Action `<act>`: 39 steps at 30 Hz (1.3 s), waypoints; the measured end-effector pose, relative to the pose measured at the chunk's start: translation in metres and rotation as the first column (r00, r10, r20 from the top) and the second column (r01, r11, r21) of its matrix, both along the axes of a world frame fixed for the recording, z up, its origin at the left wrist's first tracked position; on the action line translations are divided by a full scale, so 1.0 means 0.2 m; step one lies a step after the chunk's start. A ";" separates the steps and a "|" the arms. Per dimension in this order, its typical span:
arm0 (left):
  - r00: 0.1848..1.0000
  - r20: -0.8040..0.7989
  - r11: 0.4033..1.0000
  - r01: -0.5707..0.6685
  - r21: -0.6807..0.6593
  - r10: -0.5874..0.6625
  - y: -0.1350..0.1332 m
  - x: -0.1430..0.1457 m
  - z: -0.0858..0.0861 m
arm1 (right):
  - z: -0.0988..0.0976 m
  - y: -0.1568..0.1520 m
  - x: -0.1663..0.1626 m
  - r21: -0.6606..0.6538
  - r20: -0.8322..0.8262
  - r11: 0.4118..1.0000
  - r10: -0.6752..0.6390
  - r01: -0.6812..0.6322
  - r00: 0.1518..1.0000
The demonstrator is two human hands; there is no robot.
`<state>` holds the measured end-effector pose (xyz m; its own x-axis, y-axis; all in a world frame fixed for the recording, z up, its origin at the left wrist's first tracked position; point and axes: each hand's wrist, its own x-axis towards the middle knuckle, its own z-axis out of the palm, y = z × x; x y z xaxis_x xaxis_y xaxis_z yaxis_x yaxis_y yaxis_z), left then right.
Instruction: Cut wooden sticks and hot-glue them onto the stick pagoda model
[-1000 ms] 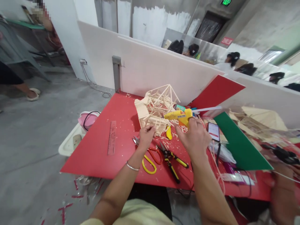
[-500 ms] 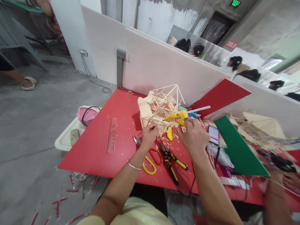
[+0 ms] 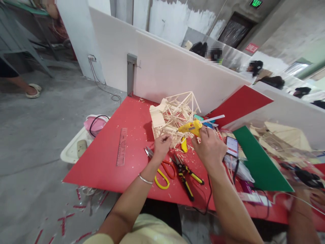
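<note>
A small house model of thin wooden sticks (image 3: 174, 115) stands on the red table top (image 3: 106, 159). My left hand (image 3: 161, 146) pinches a thin stick against the model's front lower edge. My right hand (image 3: 209, 149) grips a yellow glue gun (image 3: 191, 127), whose nozzle points left at the model close to my left fingers. A white glue stick juts out of the gun's back toward the right.
Scissors with yellow and orange handles (image 3: 162, 173) and yellow-black cutters (image 3: 186, 174) lie near my wrists. A ruler (image 3: 122, 146), a phone (image 3: 231, 146), a green sheet (image 3: 261, 159), a white partition (image 3: 165, 71) and a floor tray (image 3: 73, 150) surround the work. Another person's arm (image 3: 299, 213) is at right.
The view shifted slightly. My right hand has brought the glue gun a little lower and closer to the model; my left hand has stayed pinched at the model's front edge.
</note>
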<state>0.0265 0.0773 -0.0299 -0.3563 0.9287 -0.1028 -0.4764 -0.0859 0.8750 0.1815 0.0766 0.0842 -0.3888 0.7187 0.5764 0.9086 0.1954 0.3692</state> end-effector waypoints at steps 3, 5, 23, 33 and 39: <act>1.000 0.001 1.000 0.006 0.016 -0.006 0.00 0.00 0.00 | 0.00 0.00 0.00 0.005 0.009 1.000 -0.004 0.004 1.000; 1.000 0.000 1.000 0.011 0.029 -0.011 0.00 0.00 0.00 | -0.01 0.00 0.00 0.008 0.012 1.000 -0.002 0.002 1.000; 0.999 0.026 0.999 0.024 0.036 -0.025 0.00 0.00 -0.01 | 0.01 0.00 -0.01 0.000 0.003 1.000 0.003 -0.003 1.000; 0.999 -0.017 0.999 0.028 0.041 -0.027 0.04 0.02 -0.05 | 0.02 0.02 -0.04 0.032 -0.001 0.999 -0.006 0.006 1.000; 1.000 -0.004 0.999 0.028 0.034 -0.028 0.06 0.05 -0.07 | 0.02 0.02 -0.04 0.016 -0.011 1.000 -0.001 0.001 1.000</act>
